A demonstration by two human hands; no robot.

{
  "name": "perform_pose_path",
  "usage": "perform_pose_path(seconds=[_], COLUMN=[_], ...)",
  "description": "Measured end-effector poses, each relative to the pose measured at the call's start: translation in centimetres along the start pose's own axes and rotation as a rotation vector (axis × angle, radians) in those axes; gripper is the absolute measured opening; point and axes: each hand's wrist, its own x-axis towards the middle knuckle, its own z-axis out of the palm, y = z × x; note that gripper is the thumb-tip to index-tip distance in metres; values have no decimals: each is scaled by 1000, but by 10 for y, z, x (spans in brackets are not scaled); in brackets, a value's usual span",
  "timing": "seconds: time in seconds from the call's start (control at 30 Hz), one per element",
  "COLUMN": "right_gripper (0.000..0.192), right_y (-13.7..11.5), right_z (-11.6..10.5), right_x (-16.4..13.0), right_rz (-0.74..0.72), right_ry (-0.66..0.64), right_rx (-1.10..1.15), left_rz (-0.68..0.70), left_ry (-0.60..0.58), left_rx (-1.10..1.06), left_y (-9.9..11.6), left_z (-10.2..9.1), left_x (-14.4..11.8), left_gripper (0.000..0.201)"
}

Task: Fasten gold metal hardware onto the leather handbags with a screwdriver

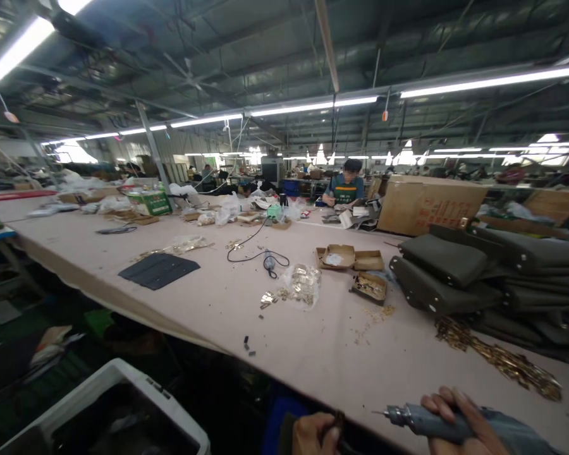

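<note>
At the lower right, my right hand (464, 420) is wrapped round a grey electric screwdriver (420, 419). Its thin bit points left, over the near edge of the table. My left hand (312, 433) is closed at the bottom of the view, just off that edge. Thumb and fingers pinch a small dark brown piece (339, 419), too little of which shows to tell its kind. The two hands are apart, and the screwdriver's tip does not touch the piece. Beyond my right hand lies a long heap of shiny gold metal fittings (507, 359).
A stack of dark olive folded bags or panels (455, 259) fills the right side. Small cardboard boxes of parts (368, 287) and a clear bag of fittings (305, 284) lie mid-table. A co-worker (346, 186) sits opposite. A white bin (118, 373) stands lower left.
</note>
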Motion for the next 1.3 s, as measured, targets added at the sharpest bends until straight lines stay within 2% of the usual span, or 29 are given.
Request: perform_pose_path(seconds=[0.07,0.13,0.3,0.47,0.77,1.0,1.2,1.3], right_gripper=[33,33,28,26,22,21,24,22], right_y=[0,4,29,44,51,53,47,35], right_z=[8,18,35,41,47,46,46,46], right_x=[-16,-31,-56,-74,-82,-84,-84,-79], right_rz=[29,7,-80,-156,-228,-237,-228,-218], right_ry=[10,2,-7,-27,-110,-141,-106,-64], right_rx=[43,64,-102,-173,-220,-219,-216,-180], left_rz=[22,-2,-136,-169,-201,-185,-96,13], left_ry=[38,12,-64,-70,-45,-61,-72,-20], left_rx=[-32,-82,-171,-205,-198,-171,-114,3], left_y=[-3,-5,-13,-9,-6,-12,-12,-7], left_z=[5,8,7,4,4,5,3,6], left_x=[1,3,13,12,11,13,6,-6], left_gripper=[23,19,22,18,15,17,24,19])
